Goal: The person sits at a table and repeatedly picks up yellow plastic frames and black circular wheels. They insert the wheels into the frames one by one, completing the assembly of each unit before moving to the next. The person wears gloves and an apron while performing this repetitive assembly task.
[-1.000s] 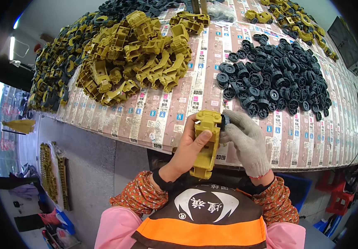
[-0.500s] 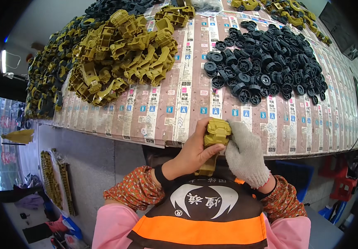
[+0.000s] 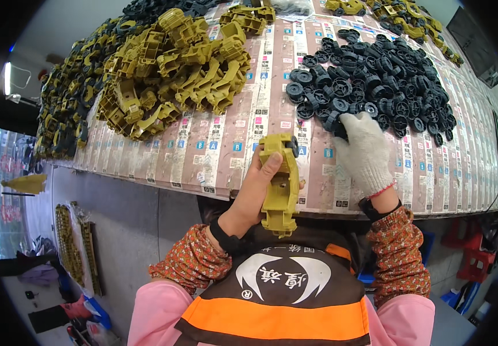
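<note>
My bare left hand (image 3: 252, 190) grips an olive-yellow plastic toy car body (image 3: 279, 199) just over the table's near edge, thumb across its upper end. The body's hollow underside shows. One black wheel (image 3: 294, 146) sits at its upper right side. In a white knitted glove, my right hand (image 3: 367, 154) reaches to the near edge of a heap of black toy wheels (image 3: 399, 81). Its fingers are curled down and closed on a wheel (image 3: 340, 130), which the glove partly covers.
A heap of olive-yellow car bodies (image 3: 197, 63) lies left of the wheels. Farther left is a pile of bodies with wheels (image 3: 67, 106); more stand at the far right (image 3: 413, 23). Patterned sheeting covers the table (image 3: 203, 167). Red stools (image 3: 476, 259) stand low right.
My right hand has left the car body and moved up to the wheel heap. My left hand has turned the body, so its hollow underside and a wheel now show.
</note>
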`<action>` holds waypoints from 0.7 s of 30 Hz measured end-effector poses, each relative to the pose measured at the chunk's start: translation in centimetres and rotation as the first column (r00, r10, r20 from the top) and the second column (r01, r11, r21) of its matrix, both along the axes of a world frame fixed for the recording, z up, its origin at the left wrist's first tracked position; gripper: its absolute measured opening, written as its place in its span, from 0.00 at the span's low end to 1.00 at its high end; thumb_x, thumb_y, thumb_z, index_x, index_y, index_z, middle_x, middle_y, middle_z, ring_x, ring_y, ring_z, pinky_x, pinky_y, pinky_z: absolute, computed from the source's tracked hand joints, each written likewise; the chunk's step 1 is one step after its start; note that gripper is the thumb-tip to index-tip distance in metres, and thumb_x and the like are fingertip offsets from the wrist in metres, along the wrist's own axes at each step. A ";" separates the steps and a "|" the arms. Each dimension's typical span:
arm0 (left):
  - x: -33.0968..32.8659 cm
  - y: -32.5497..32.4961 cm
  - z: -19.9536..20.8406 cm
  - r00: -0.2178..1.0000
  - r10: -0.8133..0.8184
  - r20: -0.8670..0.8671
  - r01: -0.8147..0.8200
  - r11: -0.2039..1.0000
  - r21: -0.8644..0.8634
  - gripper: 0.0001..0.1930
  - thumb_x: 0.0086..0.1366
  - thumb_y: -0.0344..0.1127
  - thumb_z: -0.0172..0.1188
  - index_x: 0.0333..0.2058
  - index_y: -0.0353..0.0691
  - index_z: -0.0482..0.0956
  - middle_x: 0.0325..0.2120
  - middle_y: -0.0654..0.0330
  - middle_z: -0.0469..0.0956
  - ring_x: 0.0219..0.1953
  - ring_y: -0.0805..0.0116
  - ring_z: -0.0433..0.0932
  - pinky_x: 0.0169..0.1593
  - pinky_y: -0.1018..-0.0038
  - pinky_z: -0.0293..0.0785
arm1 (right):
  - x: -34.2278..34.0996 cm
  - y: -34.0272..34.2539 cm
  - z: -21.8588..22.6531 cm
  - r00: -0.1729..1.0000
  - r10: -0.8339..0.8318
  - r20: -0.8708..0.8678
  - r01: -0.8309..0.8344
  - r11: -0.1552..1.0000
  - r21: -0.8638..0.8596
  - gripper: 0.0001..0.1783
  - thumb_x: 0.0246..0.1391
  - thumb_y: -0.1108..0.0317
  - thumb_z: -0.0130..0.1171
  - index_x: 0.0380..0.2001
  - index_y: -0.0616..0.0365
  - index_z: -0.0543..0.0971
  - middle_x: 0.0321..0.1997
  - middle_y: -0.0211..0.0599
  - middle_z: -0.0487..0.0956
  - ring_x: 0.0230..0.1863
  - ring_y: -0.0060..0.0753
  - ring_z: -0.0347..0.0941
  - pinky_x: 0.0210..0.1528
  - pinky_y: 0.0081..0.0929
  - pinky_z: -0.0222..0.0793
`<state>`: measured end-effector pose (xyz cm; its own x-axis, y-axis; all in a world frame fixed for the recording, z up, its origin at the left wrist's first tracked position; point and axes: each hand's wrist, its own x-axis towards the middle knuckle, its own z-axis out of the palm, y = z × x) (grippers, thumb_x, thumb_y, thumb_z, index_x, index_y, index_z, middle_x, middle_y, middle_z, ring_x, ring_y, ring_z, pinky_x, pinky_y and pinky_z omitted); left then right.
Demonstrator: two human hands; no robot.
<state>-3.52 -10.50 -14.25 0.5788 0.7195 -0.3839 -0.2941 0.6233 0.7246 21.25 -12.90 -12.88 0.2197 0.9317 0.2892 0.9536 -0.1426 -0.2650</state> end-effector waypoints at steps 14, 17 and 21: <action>0.7 0.6 -0.9 0.963 0.259 0.077 -0.268 0.955 0.126 0.22 0.72 0.39 0.70 0.57 0.44 0.68 0.39 0.59 0.81 0.38 0.65 0.87 0.38 0.68 0.87 | -8.1 -7.6 0.8 0.582 0.147 -0.800 -0.175 0.983 0.054 0.15 0.61 0.77 0.63 0.51 0.60 0.79 0.38 0.48 0.82 0.38 0.48 0.83 0.42 0.39 0.78; 0.9 0.4 -0.8 0.966 0.254 0.056 -0.259 0.955 0.144 0.26 0.71 0.36 0.71 0.59 0.44 0.65 0.40 0.59 0.79 0.39 0.65 0.86 0.39 0.69 0.87 | -8.5 -7.7 1.1 0.621 0.141 -0.771 -0.163 0.985 0.050 0.16 0.61 0.78 0.62 0.53 0.60 0.78 0.41 0.50 0.83 0.39 0.51 0.83 0.42 0.40 0.78; 1.2 0.1 -0.9 0.955 0.286 0.084 -0.298 0.925 0.238 0.26 0.72 0.33 0.70 0.60 0.45 0.63 0.42 0.60 0.79 0.40 0.66 0.85 0.40 0.68 0.87 | -8.4 -8.0 1.2 0.620 0.148 -0.770 -0.190 0.981 0.036 0.17 0.62 0.79 0.60 0.54 0.62 0.78 0.44 0.53 0.83 0.42 0.54 0.83 0.45 0.40 0.78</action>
